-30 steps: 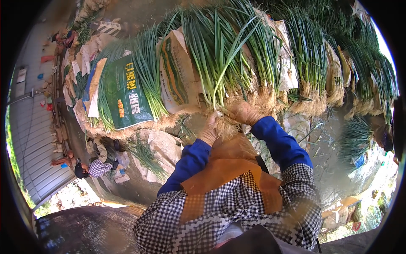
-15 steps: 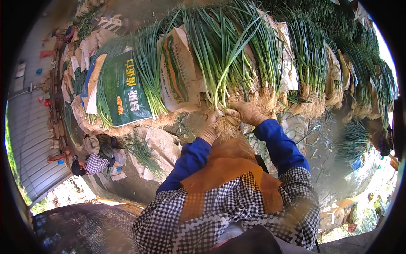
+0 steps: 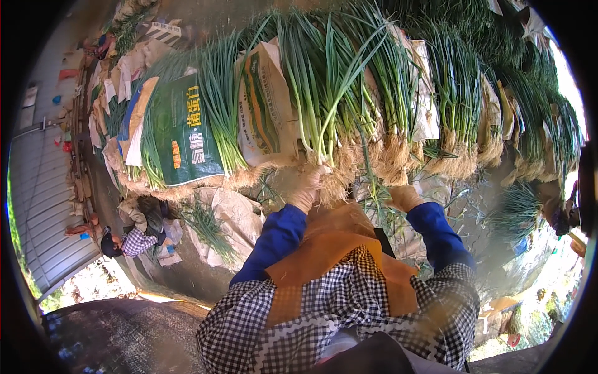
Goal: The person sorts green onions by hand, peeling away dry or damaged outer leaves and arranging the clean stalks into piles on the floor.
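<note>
A bunch of green onions (image 3: 324,118) with long green leaves and pale stems lies in front of me, its roots toward me. My left hand (image 3: 309,187) is closed around the root end of the stems, and tangled pale roots (image 3: 336,184) hang beside its fingers. Off to the right, my right hand (image 3: 405,198) is apart from the bunch, low over loose green leaves (image 3: 377,196). A dark green leaf strip (image 3: 366,156) stands out between that hand and the bunch. The right hand's fingers are blurred, and whether they hold anything cannot be made out.
More green onion bundles (image 3: 458,106) line the far side, separated by paper sacks (image 3: 268,106) and a green printed bag (image 3: 187,134). Leaf scraps and a pale sheet (image 3: 233,215) lie on the ground. Another person (image 3: 134,240) crouches at the left. A brown apron (image 3: 324,243) covers my lap.
My right hand has left the root end of the onions and moved right and toward me. A leaf strip now shows beside the bunch. My left hand stays at the roots.
</note>
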`<move>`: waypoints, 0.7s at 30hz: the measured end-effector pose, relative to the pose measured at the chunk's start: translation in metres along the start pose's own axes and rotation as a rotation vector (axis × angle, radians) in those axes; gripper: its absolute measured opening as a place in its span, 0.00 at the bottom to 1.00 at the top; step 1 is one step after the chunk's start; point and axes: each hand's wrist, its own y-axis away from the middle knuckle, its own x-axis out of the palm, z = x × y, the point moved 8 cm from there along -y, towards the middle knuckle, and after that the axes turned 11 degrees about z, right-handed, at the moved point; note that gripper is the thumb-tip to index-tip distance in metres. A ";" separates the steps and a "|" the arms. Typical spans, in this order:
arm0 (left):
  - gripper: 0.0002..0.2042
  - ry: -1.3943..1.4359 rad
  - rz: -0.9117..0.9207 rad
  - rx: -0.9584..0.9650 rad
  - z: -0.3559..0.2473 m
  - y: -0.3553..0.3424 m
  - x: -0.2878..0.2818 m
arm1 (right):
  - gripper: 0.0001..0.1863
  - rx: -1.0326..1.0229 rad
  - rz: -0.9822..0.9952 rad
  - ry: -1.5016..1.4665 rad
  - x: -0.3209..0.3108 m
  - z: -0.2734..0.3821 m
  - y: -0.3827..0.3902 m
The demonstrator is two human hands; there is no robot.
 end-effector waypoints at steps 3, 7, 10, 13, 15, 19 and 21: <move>0.14 -0.270 -0.049 -0.054 -0.017 0.020 0.044 | 0.34 -0.826 -0.378 -1.229 -0.056 0.028 -0.032; 0.20 -0.928 -0.113 0.245 -0.022 0.035 0.075 | 0.38 -0.640 -0.332 -1.457 -0.089 0.072 -0.065; 0.32 -1.383 -0.073 0.169 -0.014 0.044 0.082 | 0.32 -0.605 -0.322 -1.355 -0.088 0.077 -0.051; 0.38 -0.758 0.346 -0.110 -0.031 0.047 0.088 | 0.26 -0.826 -0.338 -1.701 -0.074 0.045 -0.034; 0.36 -0.549 0.122 -0.104 -0.063 0.033 0.061 | 0.21 -0.925 -0.303 -1.699 -0.077 0.042 -0.021; 0.35 0.161 0.346 -0.051 -0.038 -0.010 0.091 | 0.19 -0.959 -0.275 -1.481 -0.072 0.041 -0.008; 0.30 0.008 0.353 -0.119 -0.043 -0.028 0.100 | 0.20 -0.908 -0.513 -1.034 -0.072 0.038 0.002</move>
